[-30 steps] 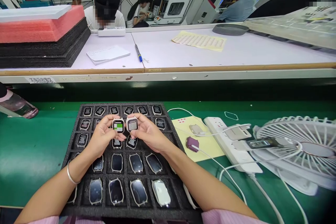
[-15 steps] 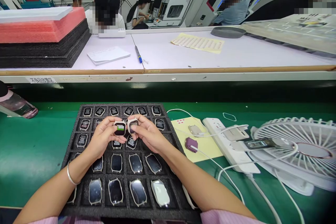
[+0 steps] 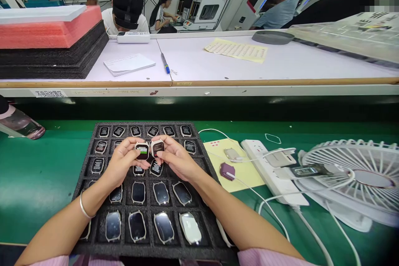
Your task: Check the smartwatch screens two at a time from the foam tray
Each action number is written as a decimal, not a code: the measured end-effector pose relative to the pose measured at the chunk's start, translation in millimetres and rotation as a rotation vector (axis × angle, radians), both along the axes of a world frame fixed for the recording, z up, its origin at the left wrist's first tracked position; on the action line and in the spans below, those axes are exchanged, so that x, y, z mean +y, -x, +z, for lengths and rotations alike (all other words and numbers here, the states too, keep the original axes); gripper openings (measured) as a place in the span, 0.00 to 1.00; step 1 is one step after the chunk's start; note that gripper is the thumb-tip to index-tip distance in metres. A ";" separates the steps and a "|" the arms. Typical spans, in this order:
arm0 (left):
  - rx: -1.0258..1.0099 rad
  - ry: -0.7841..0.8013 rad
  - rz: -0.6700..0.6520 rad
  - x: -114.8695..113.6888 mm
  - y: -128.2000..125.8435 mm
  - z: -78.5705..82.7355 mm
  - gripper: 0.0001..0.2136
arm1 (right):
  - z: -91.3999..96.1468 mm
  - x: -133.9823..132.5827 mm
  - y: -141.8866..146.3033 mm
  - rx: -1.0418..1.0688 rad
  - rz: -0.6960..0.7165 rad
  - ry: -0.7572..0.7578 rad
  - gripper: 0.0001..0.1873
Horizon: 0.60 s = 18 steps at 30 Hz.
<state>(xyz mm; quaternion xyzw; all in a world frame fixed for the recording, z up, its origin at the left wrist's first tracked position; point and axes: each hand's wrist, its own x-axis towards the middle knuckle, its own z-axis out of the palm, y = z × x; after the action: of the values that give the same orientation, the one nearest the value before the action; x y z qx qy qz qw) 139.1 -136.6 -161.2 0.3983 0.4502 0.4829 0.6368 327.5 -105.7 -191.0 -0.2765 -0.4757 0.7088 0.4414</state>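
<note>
My left hand (image 3: pixel 126 158) is closed on a smartwatch body (image 3: pixel 142 151) whose lit screen shows a green band. Close beside it, a second smartwatch body (image 3: pixel 158 148) is pinched in my right hand (image 3: pixel 174 157), its screen dark with a small red patch, the thumb at its lower edge. Both are strapless and held above a black foam tray (image 3: pixel 149 250). Rows of similar watch bodies fill the tray's compartments; those at the back show white text, while the nearer ones, such as the watch (image 3: pixel 138 193) in the middle, have dark screens.
Right of the tray lie a yellow sheet (image 3: pixel 249 178) with a purple charger block (image 3: pixel 227 171), a white power strip (image 3: pixel 264 174) with cables, and a white fan (image 3: pixel 352 178). A bottle (image 3: pixel 23 122) lies at left. Foam sheets (image 3: pixel 46 35) are stacked on the shelf; people sit beyond.
The watch in my right hand now shows a small red patch on its screen. My hands have barely moved. A person across the shelf has lowered their head slightly.
</note>
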 end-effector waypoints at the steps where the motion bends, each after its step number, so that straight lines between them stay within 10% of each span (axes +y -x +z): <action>1: -0.002 -0.001 -0.002 0.0 0.1 0.1 0.17 | 0.0 0.1 0.1 0.004 0.001 0.007 0.17; 18: -0.015 -0.021 -0.012 1.3 2.2 0.4 0.19 | -1.5 0.9 -2.5 -0.008 0.025 -0.013 0.21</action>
<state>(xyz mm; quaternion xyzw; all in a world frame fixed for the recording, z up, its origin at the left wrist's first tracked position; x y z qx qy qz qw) 136.9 -135.3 -160.9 0.4039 0.4378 0.4868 0.6389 330.0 -104.9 -192.6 -0.2703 -0.4854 0.7102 0.4324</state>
